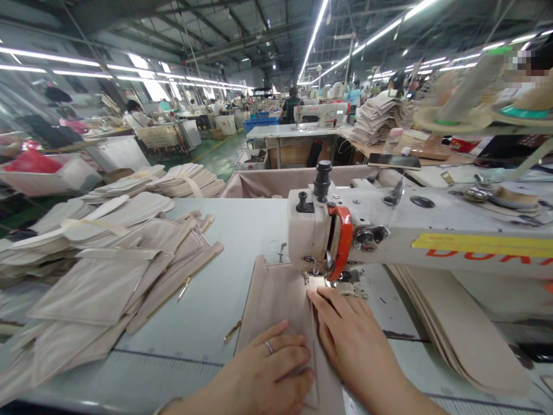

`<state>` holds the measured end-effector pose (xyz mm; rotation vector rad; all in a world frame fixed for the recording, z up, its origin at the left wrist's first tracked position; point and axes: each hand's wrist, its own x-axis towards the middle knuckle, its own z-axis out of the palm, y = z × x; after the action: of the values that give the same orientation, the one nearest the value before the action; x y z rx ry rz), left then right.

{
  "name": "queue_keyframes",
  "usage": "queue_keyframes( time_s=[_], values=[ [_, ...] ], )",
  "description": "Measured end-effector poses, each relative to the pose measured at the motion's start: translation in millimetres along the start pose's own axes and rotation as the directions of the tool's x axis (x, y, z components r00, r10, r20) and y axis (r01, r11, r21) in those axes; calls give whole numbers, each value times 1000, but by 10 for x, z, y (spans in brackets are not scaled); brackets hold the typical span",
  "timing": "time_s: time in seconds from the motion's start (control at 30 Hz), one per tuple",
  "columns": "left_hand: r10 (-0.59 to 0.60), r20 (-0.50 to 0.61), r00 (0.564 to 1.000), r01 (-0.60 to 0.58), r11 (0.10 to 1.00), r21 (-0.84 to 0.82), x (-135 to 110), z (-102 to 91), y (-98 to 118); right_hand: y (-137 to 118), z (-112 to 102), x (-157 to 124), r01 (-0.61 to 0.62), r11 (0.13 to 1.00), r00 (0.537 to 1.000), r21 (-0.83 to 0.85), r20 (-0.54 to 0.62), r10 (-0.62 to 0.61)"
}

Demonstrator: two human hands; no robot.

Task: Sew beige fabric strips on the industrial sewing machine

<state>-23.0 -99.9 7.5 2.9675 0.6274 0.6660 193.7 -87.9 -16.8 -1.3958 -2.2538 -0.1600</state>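
Observation:
A beige fabric panel [279, 294] lies on the sewing table, its right edge under the presser foot of a white sewing machine [389, 210]. My left hand [272, 369], with a ring on one finger, rests flat on the panel, fingers stretched to the right. On the panel's right edge lies my right hand [352, 328], fingers extended and their tips just in front of the needle area. A gold zipper pull [233, 331] sticks out at the panel's left side. The needle tip cannot be made out clearly.
Stacked beige pouch pieces [103, 282] with zippers cover the table's left, beside tied bundles of cut panels [129, 216]. More long panels [462, 328] lie under the machine arm. A fabric-lined bin [259, 183] stands behind the table. Thread cones [470, 92] rise at right; people work farther back.

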Motion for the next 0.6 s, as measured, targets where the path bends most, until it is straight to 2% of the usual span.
queue_keyframes(
  time_s=[0.1, 0.27, 0.4, 0.6],
  values=[
    [-46, 62, 997, 49, 997, -51, 83, -112, -11, 15, 10, 1, 6, 1000, 1000, -8, -3, -6],
    [-109, 148, 983, 125, 987, -105, 223, -218, -26, 48, 27, -7, -3, 1000, 998, -2, 63, 4],
    [-80, 163, 983, 96, 991, -91, 269, -227, -85, 45, 15, -17, -7, 1000, 998, 7, 67, 6],
    [-54, 186, 981, 85, 983, -165, 189, -171, -125, 16, -9, -13, 1, 1000, 1000, -2, 26, -1]
  ],
)
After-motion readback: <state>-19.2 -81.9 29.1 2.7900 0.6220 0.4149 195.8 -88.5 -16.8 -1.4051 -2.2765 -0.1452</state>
